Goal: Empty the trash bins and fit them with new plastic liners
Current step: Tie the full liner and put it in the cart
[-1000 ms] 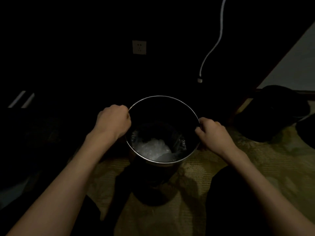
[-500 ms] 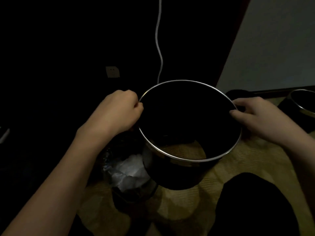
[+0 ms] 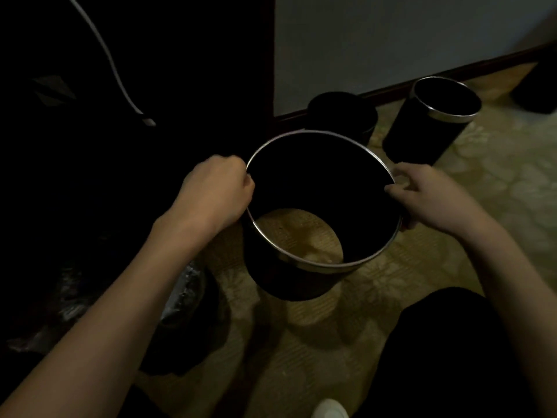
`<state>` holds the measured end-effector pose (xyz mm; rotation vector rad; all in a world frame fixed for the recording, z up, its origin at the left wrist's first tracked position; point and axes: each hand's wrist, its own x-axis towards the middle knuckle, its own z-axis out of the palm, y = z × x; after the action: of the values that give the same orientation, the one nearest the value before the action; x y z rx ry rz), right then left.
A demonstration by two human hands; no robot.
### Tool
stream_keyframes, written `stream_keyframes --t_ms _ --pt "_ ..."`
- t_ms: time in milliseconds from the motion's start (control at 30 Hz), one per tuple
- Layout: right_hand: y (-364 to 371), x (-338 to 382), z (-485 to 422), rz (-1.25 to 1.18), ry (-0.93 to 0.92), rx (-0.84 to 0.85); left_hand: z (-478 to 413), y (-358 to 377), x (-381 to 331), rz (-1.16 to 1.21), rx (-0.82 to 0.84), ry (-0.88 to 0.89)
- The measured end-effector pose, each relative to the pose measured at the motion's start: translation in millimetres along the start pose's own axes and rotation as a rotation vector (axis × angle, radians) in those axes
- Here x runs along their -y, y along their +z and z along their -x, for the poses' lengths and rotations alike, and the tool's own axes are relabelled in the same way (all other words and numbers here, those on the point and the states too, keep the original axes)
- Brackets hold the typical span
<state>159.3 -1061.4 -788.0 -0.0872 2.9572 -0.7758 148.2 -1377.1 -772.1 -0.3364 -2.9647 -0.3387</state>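
A black cylindrical bin shell (image 3: pixel 301 285) with a shiny metal rim hangs just above the patterned carpet in the middle of the view. Carpet shows through its open bottom. My left hand (image 3: pixel 217 191) grips the rim on the left side. My right hand (image 3: pixel 428 197) pinches the rim on the right side. Down at the left, half hidden under my left forearm, stands the dark inner bucket (image 3: pixel 187 294) with its crinkled clear plastic liner.
Two more black bins stand by the wall behind: one with a metal rim (image 3: pixel 422 137) at the right, a darker one (image 3: pixel 340 113) next to it. A white cable (image 3: pixel 114 67) hangs at the upper left. My dark-clad knee (image 3: pixel 446 357) fills the lower right.
Both hands have lifted the bin shell off the lined inner bucket and carried it to the right. The view has swung right, bringing the two other bins into sight.
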Motion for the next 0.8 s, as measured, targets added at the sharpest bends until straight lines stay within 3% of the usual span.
stream_keyframes --t_ms 333,433,567,667,733,800 --pt "92 -40 -15 0.281 0.269 0.244 6 139 -12 0.228 0.415 -0.356" --pt "106 -37 -20 0.399 0.2 0.203 12 147 -6 0.236 0.394 -0.402" --pt "106 -39 -22 0.529 0.227 0.212 6 136 -4 0.2 0.416 -0.339" --pt "106 -24 -25 0.642 0.128 0.057 6 122 3 0.218 0.355 -0.297" --pt "113 -5 -27 0.591 0.028 -0.009 11 111 16 0.211 0.288 -0.277" --pt "127 20 -28 0.465 -0.064 0.03 23 99 37 0.187 0.224 -0.281"
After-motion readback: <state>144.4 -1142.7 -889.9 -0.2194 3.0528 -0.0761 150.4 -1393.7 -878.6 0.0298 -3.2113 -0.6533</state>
